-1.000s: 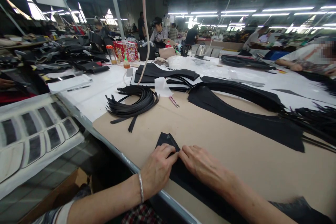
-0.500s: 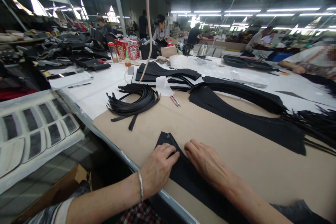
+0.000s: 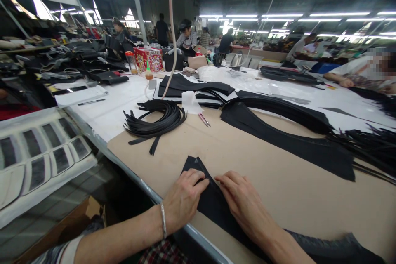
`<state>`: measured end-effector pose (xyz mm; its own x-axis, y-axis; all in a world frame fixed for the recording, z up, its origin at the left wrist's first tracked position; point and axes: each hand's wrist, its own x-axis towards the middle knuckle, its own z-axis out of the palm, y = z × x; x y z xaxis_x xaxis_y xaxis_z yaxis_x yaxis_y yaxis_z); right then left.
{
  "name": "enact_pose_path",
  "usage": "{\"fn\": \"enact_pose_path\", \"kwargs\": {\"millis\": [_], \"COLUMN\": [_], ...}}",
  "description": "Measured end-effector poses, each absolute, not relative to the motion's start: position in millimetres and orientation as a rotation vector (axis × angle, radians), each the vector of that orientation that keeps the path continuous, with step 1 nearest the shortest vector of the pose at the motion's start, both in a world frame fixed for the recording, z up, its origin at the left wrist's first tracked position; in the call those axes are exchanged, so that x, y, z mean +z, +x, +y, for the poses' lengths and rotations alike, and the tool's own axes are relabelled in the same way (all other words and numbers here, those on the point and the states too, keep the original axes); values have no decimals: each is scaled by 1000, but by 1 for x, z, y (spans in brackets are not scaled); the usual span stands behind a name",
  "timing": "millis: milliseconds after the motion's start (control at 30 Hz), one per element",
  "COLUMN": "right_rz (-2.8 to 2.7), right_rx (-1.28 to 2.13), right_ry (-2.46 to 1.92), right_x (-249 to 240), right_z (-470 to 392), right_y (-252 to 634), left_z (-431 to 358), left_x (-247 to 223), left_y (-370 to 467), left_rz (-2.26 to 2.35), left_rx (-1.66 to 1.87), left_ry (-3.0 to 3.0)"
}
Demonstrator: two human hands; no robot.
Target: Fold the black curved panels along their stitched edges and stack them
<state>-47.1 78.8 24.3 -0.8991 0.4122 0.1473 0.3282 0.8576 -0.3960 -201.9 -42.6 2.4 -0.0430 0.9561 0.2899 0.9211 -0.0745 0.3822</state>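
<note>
The black strip [image 3: 213, 204] lies beneath and between the fingers, running slantwise from a pointed far end, just beyond the left fingertips, back under the right wrist toward the near right corner. The left hand [image 3: 185, 196] rests on it with fingers curled and thumb close to the forefinger; whether they pinch the material cannot be told. The right hand [image 3: 243, 200] is bent over the strip's right edge, its fingers side by side and its fingertips a little apart from the left thumb; whether it grips anything cannot be told either. A bracelet [image 3: 163, 220] circles the left wrist. Under the strip spreads a tan sheet [image 3: 293, 189]. Farther off on it lie pink-handled snips [image 3: 204, 119], with a curled bundle of black straps [image 3: 171, 121] to their left and a curved black panel [image 3: 287, 146] to their right.
</note>
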Motion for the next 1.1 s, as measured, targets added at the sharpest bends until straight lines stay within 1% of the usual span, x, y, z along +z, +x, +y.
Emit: {"fn": "enact_pose_path", "kwargs": {"millis": [367, 600, 767, 967, 1100], "right_rz": [-2844, -2887, -2813, -2801, -2736], "right_rx": [475, 437, 554, 672, 888], "right_ry": [-558, -570, -809, -1049, -1125], "right_x": [27, 35, 33, 39, 43], "right_z": [72, 74, 74, 67, 70], "right_y": [-43, -58, -60, -67, -73], "left_z": [-42, -44, -41, -22, -16], "left_x": [6, 4, 11, 32, 39], "left_y": [-201, -203, -207, -219, -231], "left_rz": [2072, 2017, 2001, 2156, 2191], "left_rx": [806, 864, 1062, 905, 950], "left_ry": [2104, 2074, 1960, 1890, 1765]}}
